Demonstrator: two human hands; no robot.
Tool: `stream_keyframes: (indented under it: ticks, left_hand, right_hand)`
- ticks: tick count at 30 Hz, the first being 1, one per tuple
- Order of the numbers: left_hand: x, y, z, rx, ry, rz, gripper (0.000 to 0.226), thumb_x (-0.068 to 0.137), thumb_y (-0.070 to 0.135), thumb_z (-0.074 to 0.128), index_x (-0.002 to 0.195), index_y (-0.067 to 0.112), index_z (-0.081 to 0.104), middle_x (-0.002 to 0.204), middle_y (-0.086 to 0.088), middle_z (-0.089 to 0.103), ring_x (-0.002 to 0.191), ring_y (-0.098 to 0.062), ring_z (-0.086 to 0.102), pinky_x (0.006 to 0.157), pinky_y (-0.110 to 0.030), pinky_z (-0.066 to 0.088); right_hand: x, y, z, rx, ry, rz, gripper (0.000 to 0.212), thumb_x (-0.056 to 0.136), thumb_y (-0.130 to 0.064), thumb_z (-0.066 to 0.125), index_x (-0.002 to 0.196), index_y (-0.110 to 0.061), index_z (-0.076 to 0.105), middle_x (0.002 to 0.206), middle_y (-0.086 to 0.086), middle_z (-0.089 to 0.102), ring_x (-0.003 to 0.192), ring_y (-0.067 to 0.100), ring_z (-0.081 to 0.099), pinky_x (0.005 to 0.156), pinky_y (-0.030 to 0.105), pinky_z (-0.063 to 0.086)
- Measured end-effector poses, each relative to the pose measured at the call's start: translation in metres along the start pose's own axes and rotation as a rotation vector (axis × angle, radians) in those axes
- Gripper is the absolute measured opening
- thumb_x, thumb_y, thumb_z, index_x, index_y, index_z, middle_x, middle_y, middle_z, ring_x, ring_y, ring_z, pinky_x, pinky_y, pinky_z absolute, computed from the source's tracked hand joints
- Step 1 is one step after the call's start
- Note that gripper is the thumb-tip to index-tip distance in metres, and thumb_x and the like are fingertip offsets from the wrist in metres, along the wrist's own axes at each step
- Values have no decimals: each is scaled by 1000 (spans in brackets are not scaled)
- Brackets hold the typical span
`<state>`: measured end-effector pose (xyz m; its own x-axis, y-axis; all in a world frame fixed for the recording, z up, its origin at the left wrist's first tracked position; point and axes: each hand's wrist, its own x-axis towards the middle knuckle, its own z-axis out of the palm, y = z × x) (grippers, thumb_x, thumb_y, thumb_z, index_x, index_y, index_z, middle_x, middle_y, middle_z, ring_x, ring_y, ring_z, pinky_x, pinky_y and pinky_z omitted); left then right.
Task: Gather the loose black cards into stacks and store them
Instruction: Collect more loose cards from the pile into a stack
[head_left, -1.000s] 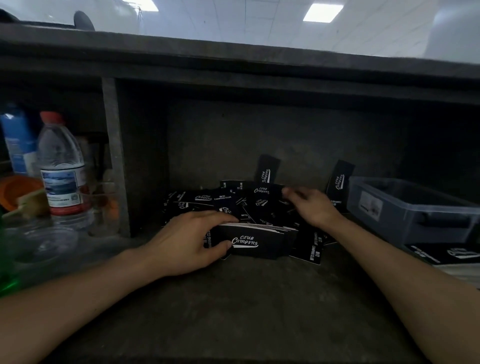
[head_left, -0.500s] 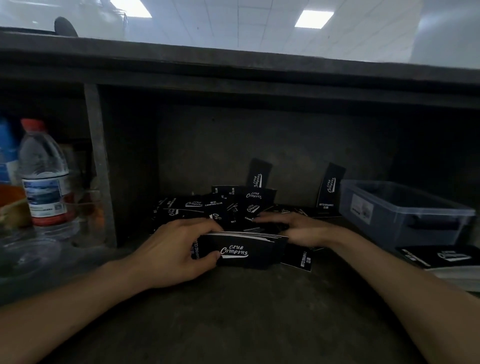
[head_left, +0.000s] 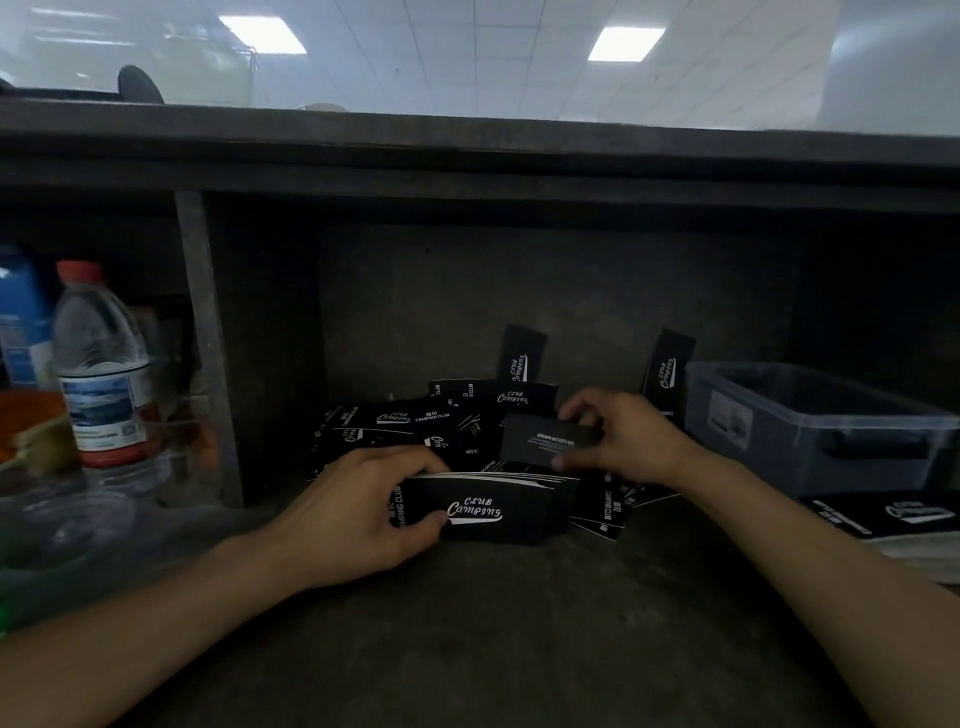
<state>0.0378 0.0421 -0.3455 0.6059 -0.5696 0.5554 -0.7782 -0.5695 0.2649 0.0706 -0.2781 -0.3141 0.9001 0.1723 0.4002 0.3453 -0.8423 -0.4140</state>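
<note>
A stack of black cards (head_left: 498, 512) printed "Club Camping" stands on edge on the dark shelf, and my left hand (head_left: 358, 514) grips its left end with thumb in front and fingers on top. Just above and behind the stack, my right hand (head_left: 621, 439) pinches a single black card (head_left: 540, 441) with small white text. Behind both hands lies a heap of loose black cards (head_left: 415, 423). Two more cards (head_left: 519, 358) lean upright against the back wall.
A grey plastic bin (head_left: 810, 415) sits at the right, with a card stack (head_left: 898, 514) in front of it. A vertical divider (head_left: 205, 343) closes the compartment on the left; beyond it stand a water bottle (head_left: 98, 364) and clear containers. The shelf top overhangs above.
My right hand has risen from the heap with a single card pinched in it, and holds it above the stack. My left hand keeps its grip on the stack.
</note>
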Motion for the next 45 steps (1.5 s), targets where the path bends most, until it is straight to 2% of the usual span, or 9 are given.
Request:
stream_keyframes:
  ticks: [4, 9, 15, 21, 24, 29, 33, 39, 45]
  left_hand:
    - [0, 2, -1, -17, 12, 16, 22, 83, 41, 72, 103, 37, 65, 99, 26, 67, 94, 6, 65, 81, -26, 56]
    - [0, 2, 0, -32, 24, 40, 21, 82, 37, 74, 101, 33, 66, 99, 22, 67, 94, 3, 66, 80, -28, 56]
    - [1, 2, 2, -93, 59, -1, 32, 75, 37, 80, 104, 31, 69, 123, 22, 57, 113, 2, 60, 95, -16, 50]
    - [2, 7, 1, -143, 99, -113, 84, 69, 28, 89, 140, 30, 45, 128, 23, 58, 112, 9, 59, 100, -20, 50]
    - [3, 7, -1, -154, 66, -140, 107, 68, 32, 89, 153, 36, 23, 135, 26, 51, 119, 11, 54, 102, -16, 44]
    - [1, 6, -1, -191, 41, -53, 67, 75, 20, 85, 131, 37, 54, 105, 21, 69, 100, 1, 68, 89, -26, 56]
    - [1, 8, -4, -148, 43, 2, 40, 76, 23, 84, 110, 35, 66, 105, 23, 69, 99, 2, 68, 85, -24, 57]
    - [1, 7, -4, -140, 49, -9, 37, 76, 26, 83, 106, 36, 65, 102, 24, 68, 97, 3, 67, 82, -24, 57]
    - [1, 7, -3, -133, 44, -16, 37, 75, 25, 84, 105, 36, 65, 101, 23, 68, 96, 2, 68, 82, -23, 57]
  right_hand:
    - [0, -1, -5, 28, 77, -62, 21, 84, -24, 77, 98, -27, 63, 77, 0, 69, 55, -1, 54, 63, 24, 44]
    - [-3, -22, -14, 484, 128, 50, 18, 100, -16, 50, 100, -18, 68, 100, 3, 77, 92, 12, 73, 88, 35, 56]
    - [-8, -30, -26, -25, 239, -241, 16, 80, -39, 78, 87, -25, 79, 83, -8, 66, 80, 7, 62, 79, 37, 52]
    - [-10, -45, -15, 232, -149, -182, 19, 81, -27, 80, 94, -14, 75, 84, 3, 76, 80, 26, 72, 81, 45, 56]
    - [-12, -52, 0, 277, -241, -238, 23, 90, -27, 70, 109, -14, 76, 98, -2, 77, 93, 16, 73, 89, 35, 57]
    - [1, -39, 21, 552, -246, -10, 24, 102, -24, 52, 117, -17, 69, 109, 5, 75, 100, 17, 71, 89, 41, 54]
    - [3, -16, 25, 70, -327, -131, 40, 92, -31, 67, 132, -30, 60, 141, -10, 56, 131, 4, 48, 115, 25, 33]
    - [4, -17, 4, -435, -161, 6, 57, 64, -81, 63, 91, -31, 72, 92, -15, 68, 86, 7, 63, 81, 28, 53]
    - [2, -21, 22, -61, -177, -192, 40, 79, -35, 80, 115, -22, 68, 120, -9, 68, 111, 3, 62, 100, 25, 47]
